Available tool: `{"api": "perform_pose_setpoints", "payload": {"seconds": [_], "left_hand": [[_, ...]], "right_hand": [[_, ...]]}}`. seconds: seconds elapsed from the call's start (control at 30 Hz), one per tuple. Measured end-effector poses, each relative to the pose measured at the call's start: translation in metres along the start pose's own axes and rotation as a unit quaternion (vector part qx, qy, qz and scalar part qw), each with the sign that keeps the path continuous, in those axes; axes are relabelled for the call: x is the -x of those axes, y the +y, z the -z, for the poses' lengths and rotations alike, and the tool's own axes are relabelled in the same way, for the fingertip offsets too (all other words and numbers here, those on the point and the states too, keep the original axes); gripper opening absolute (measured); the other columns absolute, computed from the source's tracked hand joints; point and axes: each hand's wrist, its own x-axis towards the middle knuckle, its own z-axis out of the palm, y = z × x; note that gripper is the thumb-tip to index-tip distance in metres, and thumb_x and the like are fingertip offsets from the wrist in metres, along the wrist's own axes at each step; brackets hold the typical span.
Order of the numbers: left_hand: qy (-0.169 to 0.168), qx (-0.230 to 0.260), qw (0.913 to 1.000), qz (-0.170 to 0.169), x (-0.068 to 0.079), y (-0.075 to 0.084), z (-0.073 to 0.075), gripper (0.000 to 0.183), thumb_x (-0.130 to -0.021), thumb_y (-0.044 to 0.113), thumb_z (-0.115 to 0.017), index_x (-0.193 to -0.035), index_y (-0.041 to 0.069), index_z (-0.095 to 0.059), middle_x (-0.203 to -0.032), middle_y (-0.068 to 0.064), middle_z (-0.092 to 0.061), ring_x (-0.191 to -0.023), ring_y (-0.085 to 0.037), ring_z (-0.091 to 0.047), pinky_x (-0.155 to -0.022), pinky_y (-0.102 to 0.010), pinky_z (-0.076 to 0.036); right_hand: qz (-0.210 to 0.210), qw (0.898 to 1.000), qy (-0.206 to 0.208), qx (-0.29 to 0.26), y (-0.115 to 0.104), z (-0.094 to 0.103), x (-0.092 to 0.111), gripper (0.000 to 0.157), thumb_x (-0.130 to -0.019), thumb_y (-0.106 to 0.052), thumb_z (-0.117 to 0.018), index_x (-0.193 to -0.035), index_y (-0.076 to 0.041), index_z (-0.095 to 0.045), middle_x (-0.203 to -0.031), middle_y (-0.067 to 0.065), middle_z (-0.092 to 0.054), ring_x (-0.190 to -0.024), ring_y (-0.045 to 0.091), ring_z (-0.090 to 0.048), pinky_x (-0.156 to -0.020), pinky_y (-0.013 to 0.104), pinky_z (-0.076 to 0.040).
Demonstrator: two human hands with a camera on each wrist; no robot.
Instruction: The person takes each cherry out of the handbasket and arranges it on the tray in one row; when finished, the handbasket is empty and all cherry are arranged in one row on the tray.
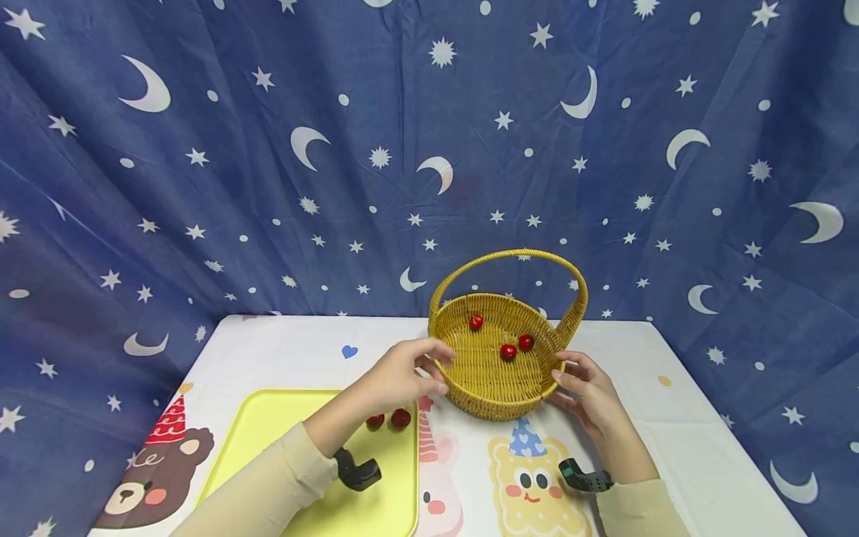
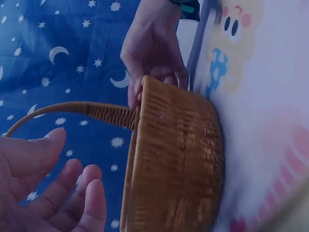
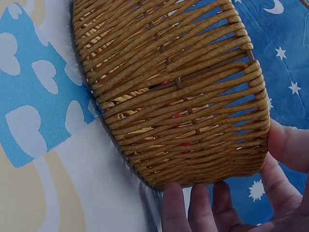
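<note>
Golden-yellow round woven basket (image 1: 493, 407): sits on the white cloth-covered counter (image 1: 698, 440), right of centre in the head view and just in front of the backdrop; its mouth is wide, its wall shallow.
Weave: slim rounded strands run side by side from base to rim and loop over the edge; narrow gaps let blue and flecks of red show through. The wrist views render it a browner tan.
Handle (image 1: 526, 253): one tall wrapped arch of the same yellow, springing from opposite sides of the rim, its lower right end thickly bound.
Basket floor: carries three small glossy red round fruits (image 1: 508, 353), two close together and one apart towards the back.
Left hand (image 1: 409, 369): released, fingers loosely bent beside the left rim, a gap showing in its wrist view.
Right hand (image 1: 587, 388): grasping the basket's right rim, thumb at the edge, fingers against the outer wall.
Yellow rounded-corner tray (image 1: 379, 500): lies left of the basket under the left forearm, with two dark red round fruits (image 1: 400, 418) on it.
Backdrop: dark blue curtain (image 1: 376, 224) printed with white moons and stars.
</note>
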Motion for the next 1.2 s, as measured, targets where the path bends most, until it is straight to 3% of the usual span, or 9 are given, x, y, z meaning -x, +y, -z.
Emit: {"api": "perform_pose_setpoints", "payload": {"seconds": [0.2,0.43,0.53,0.77,1.03,1.2], "left_hand": [[-0.022,0.000,0.9996,-0.020,-0.051,0.009,-0.031,0.044,-0.089,-0.001,-0.083,-0.129,0.013,-0.072,-0.127,-0.009,-0.074,-0.107,-0.025,-0.074,-0.084,-0.027,-0.061],[-0.029,-0.013,0.9993,0.018,-0.099,0.001,-0.055,0.050,-0.088,-0.002,-0.084,-0.134,0.013,-0.071,-0.135,-0.010,-0.072,-0.100,-0.016,-0.072,-0.088,-0.029,-0.060],[-0.028,-0.029,0.9984,0.041,-0.114,-0.007,-0.063,0.053,-0.088,0.000,-0.084,-0.137,0.013,-0.070,-0.139,-0.012,-0.071,-0.101,-0.019,-0.072,-0.092,-0.033,-0.060],[-0.036,-0.037,0.9947,0.088,-0.133,-0.018,-0.076,0.060,-0.089,0.004,-0.082,-0.145,0.016,-0.067,-0.152,-0.012,-0.063,-0.143,-0.034,-0.058,-0.120,-0.053,-0.047],[-0.085,-0.082,0.9874,0.105,-0.137,-0.025,-0.082,0.074,-0.090,-0.001,-0.076,-0.158,0.022,-0.056,-0.162,-0.005,-0.057,-0.152,-0.029,-0.050,-0.128,-0.049,-0.039],[-0.094,-0.117,0.9840,0.097,-0.139,-0.026,-0.086,0.066,-0.090,0.000,-0.077,-0.152,0.018,-0.062,-0.154,-0.006,-0.063,-0.147,-0.026,-0.055,-0.127,-0.043,-0.041]], "right_hand": [[0.003,1.000,-0.003,0.002,-0.002,-0.001,-0.001,0.037,-0.105,-0.008,-0.065,-0.141,-0.012,-0.057,-0.127,0.007,-0.053,-0.111,0.017,-0.067,-0.092,0.036,-0.063],[0.001,1.000,-0.007,0.005,-0.002,-0.001,-0.003,0.039,-0.105,-0.009,-0.065,-0.143,-0.012,-0.055,-0.131,0.009,-0.052,-0.114,0.018,-0.066,-0.093,0.036,-0.063],[0.002,1.000,-0.008,0.005,-0.002,-0.001,-0.003,0.038,-0.105,-0.008,-0.065,-0.143,-0.011,-0.055,-0.129,0.008,-0.052,-0.114,0.019,-0.066,-0.093,0.036,-0.063],[-0.002,1.000,-0.009,0.004,-0.001,0.000,-0.003,0.038,-0.105,-0.008,-0.065,-0.142,-0.012,-0.056,-0.130,0.009,-0.052,-0.114,0.018,-0.067,-0.094,0.035,-0.063],[-0.003,1.000,-0.005,-0.002,-0.001,-0.001,-0.003,0.036,-0.105,-0.007,-0.065,-0.140,-0.014,-0.058,-0.125,0.005,-0.053,-0.113,0.017,-0.067,-0.092,0.035,-0.063],[-0.007,1.000,-0.001,0.001,-0.001,0.000,-0.002,0.036,-0.104,-0.008,-0.066,-0.139,-0.015,-0.059,-0.122,0.003,-0.053,-0.109,0.014,-0.066,-0.091,0.034,-0.063]]}}
